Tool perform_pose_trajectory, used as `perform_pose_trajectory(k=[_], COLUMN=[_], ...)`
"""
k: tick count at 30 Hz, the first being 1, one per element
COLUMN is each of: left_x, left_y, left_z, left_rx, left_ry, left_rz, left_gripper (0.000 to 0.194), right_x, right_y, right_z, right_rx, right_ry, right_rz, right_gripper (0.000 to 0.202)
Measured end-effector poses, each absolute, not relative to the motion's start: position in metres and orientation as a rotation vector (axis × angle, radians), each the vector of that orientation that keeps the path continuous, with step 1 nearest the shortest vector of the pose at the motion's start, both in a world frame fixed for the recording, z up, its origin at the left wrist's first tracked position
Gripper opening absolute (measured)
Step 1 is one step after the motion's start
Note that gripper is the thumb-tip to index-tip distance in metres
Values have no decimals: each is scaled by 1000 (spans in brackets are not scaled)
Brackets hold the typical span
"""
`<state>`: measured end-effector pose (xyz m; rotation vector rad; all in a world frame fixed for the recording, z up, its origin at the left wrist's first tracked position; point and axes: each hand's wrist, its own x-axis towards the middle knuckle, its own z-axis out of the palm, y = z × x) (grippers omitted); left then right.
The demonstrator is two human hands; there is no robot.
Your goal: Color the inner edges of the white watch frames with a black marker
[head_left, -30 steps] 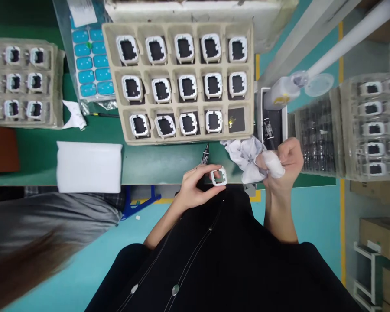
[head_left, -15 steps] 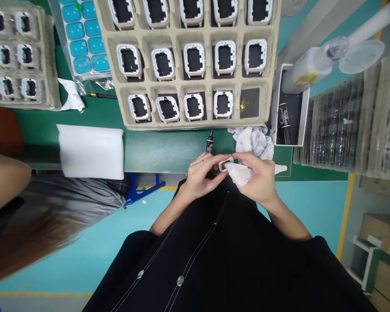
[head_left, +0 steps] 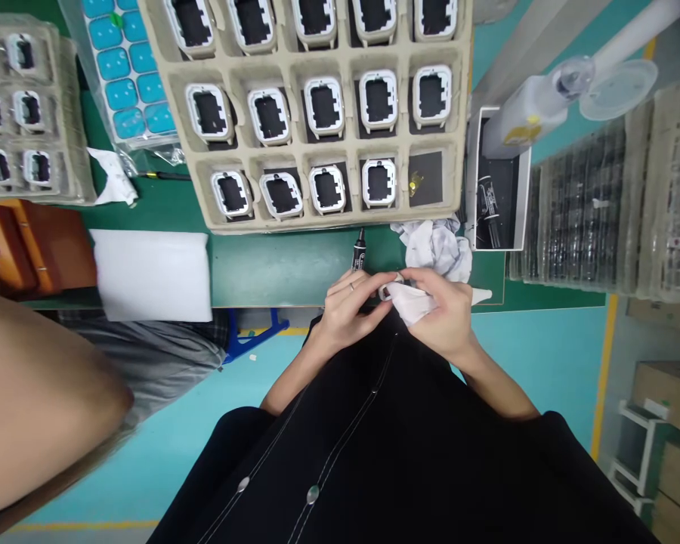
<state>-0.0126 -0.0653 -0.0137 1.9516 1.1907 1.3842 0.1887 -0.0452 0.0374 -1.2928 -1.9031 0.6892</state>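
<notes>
At the table's front edge, close to my body, my left hand pinches a small white square frame, likely a watch case. My right hand is closed on a white cloth and presses it against the frame's opening. Fingers and cloth cover most of that frame. A black marker lies just beyond my left fingers. Crumpled white cloth rests behind my right hand. Farther back, a beige moulded tray holds similar white frames; its front right pocket has only a dark pad and a small yellow bit.
To the right stands a white box with a marker and a bottle. Stacked clear trays are beyond it. On the left are a white foam sheet, a bag of blue pieces and a co-worker's arm.
My view has shifted slightly, so the tray sits farther left. The cloth now covers more of the frame. The co-worker's arm has come farther into view from the left, uncovering an orange-brown box.
</notes>
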Motion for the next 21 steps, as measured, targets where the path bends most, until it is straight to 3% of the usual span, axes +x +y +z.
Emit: perform_pose_trajectory(k=[11,16,21], left_x=[-8,-10,-11], left_y=[-65,-64,-63], left_z=[-5,0,2], left_rx=[1873,1812,1773], left_ry=[1188,1161,1168], left_rz=[1428,1424,1444], left_gripper=[46,52,52], right_x=[208,210,202], right_y=[-38,-40,-36], right_z=[34,32,34], right_rx=[-1414,-1439,-1304], right_ry=[-1639,-1429,-1115], right_rz=[642,801,1166], right_gripper=[28,18,53])
